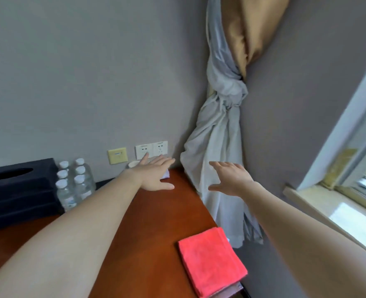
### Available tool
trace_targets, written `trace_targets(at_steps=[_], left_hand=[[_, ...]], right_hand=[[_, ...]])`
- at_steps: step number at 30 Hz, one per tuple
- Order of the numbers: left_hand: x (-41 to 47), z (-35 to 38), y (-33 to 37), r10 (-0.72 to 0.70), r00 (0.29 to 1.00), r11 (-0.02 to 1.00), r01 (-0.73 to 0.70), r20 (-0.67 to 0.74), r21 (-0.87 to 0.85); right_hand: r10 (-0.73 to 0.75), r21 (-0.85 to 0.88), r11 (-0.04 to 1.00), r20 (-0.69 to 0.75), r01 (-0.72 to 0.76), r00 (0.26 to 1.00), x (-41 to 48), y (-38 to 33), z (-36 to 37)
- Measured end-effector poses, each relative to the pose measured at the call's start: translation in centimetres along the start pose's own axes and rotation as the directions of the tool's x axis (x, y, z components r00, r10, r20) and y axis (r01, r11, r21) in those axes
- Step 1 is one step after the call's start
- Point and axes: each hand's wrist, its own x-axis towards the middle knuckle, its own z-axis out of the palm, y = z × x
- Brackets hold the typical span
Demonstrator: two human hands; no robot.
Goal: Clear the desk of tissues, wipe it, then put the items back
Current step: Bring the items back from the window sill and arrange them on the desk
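My left hand (pixel 154 173) stretches over the far corner of the brown wooden desk (pixel 152 222), fingers straight and spread. A small piece of white tissue (pixel 166 173) peeks out from under its fingers; a pale round object (pixel 133 164) sits just behind the hand, mostly hidden. My right hand (pixel 231 178) hovers open beyond the desk's right edge, in front of the knotted curtain, holding nothing. A folded red cloth (pixel 212 261) lies at the desk's near right corner. A black tissue box (pixel 16 190) stands at the left, with several water bottles (pixel 74 183) beside it.
A grey knotted curtain (pixel 218 164) hangs past the desk's right edge in the room corner. Wall sockets (pixel 151 149) and a yellow plate (pixel 117 155) sit on the wall above the desk's far edge. A window sill (pixel 328 209) runs along the right.
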Motion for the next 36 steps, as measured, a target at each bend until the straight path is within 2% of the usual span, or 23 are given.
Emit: trace_targets(at_steps=[7,14,23,26,32,36], left_hand=[[5.6,-1.4,8.0,0.242,0.97,0.97,-0.242,0.007,0.015],[8.3,-2.4,18.3,0.522,0.852,0.848,-0.524,0.041,0.082],[4.7,-1.8,32.7,0.805,0.584,0.575,-0.811,0.101,0.107],[2.5,-1.6,36.9,0.856,0.502,0.486,-0.862,0.122,0.14],[-0.6,-0.8,46.2,0.948,0.275,0.252,-0.956,0.158,0.151],[-4.7,-0.9,51.5,0.972,0.144,0.119,-0.983,0.183,0.141]], right_hand=[[0.252,-0.031,0.967,-0.006,-0.252,0.968,-6.9,7.6,-0.1],[0.545,-0.029,0.837,-0.03,-0.546,0.838,-17.5,11.4,-0.7],[0.845,-0.072,0.533,-0.007,-0.843,0.535,-34.6,10.6,-0.9],[0.902,-0.068,0.43,-0.016,-0.9,0.432,-39.3,9.6,-1.6],[0.978,-0.105,0.202,-0.03,-0.974,0.206,-48.9,7.7,-3.1],[0.995,-0.101,0.084,-0.049,-0.991,0.09,-54.4,6.7,-4.6]])
